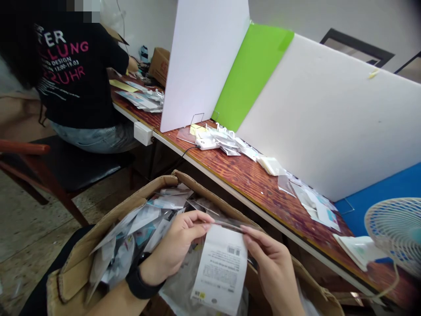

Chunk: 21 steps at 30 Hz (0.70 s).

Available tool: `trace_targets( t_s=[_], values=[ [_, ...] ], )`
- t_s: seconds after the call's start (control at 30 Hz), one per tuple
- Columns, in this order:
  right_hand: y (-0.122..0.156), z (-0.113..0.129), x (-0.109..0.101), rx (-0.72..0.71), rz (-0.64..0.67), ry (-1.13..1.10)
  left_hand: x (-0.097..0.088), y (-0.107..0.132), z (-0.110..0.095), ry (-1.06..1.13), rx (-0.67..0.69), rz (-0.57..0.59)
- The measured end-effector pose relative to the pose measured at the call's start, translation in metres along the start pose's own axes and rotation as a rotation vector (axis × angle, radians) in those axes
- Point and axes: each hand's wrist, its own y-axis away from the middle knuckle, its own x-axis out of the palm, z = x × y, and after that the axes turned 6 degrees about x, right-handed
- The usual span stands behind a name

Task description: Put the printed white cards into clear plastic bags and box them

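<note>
Between my two hands hangs a clear plastic bag with a white printed card [221, 267] inside it; small text and a barcode show on the card. My left hand [184, 239], with a black band on its wrist, pinches the bag's upper left edge. At the upper right edge, my right hand [271, 259] pinches the same bag between thumb and fingers. Both hands are over an open cardboard box [77, 252], which holds many packaged cards [141, 224] in clear bags on its left side.
A wooden table [226, 175] runs beyond the box, with a row of packets [226, 140] along white partitions [315, 118]. A fan [399, 232] stands at the right. At the left, a person in a black shirt [75, 70] sits on a chair [82, 162].
</note>
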Motion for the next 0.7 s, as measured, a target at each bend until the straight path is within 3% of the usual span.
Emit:
trace_targets(
  t_s=[0.33, 0.57, 0.7],
  values=[
    [0.010, 0.008, -0.016, -0.508, 0.136, 0.164, -0.006, 0.003, -0.001, 0.157, 0.020, 0.038],
    [0.015, 0.016, -0.014, -0.455, 0.175, 0.137, -0.008, 0.011, -0.002, 0.197, 0.138, 0.161],
    [0.012, 0.011, -0.011, -0.407, 0.102, 0.180, -0.010, 0.011, 0.000, 0.111, 0.154, 0.183]
  ],
)
